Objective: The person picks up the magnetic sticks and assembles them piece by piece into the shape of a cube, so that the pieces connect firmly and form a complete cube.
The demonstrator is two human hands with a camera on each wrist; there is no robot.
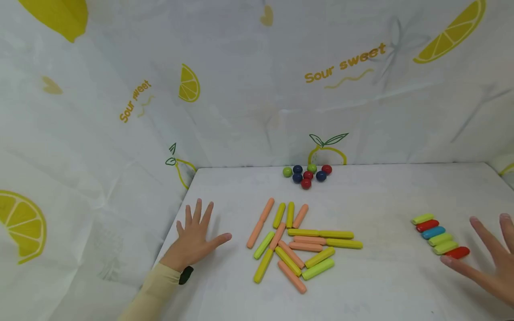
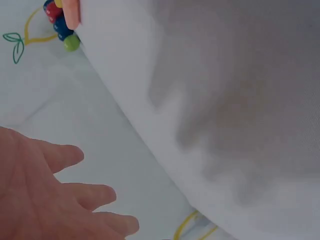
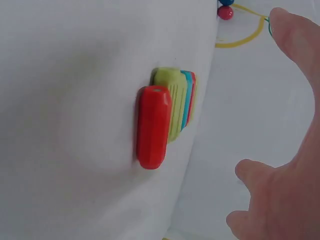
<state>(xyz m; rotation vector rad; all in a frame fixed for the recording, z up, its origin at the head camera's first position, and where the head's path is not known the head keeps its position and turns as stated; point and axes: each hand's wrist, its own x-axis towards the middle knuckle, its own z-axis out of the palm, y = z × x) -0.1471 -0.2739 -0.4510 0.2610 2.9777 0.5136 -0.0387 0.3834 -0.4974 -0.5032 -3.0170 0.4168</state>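
Observation:
My left hand point(image 1: 196, 243) hovers over the left side of the white table with its fingers spread, holding nothing. Nearest to it lies a long salmon stick point(image 1: 260, 223). At the right edge of the head view, my right hand point(image 1: 495, 263) is spread too, partly cut off by the frame. Its thumb overlaps the end of a slanting row of short, faceted sticks in that view. This row has a red stick point(image 3: 153, 127) at the near end, then light green ones point(image 1: 440, 239), a blue stick point(image 1: 433, 232), and more red and green.
Salmon, light green and yellow sticks point(image 1: 263, 266) lie in a loose arrangement mid-table, some end to end. Small shiny balls, among them a red ball point(image 1: 306, 183), cluster at the table's point(image 1: 385, 191) back edge. A lemon-printed white sheet point(image 1: 249, 89) hangs behind and at left.

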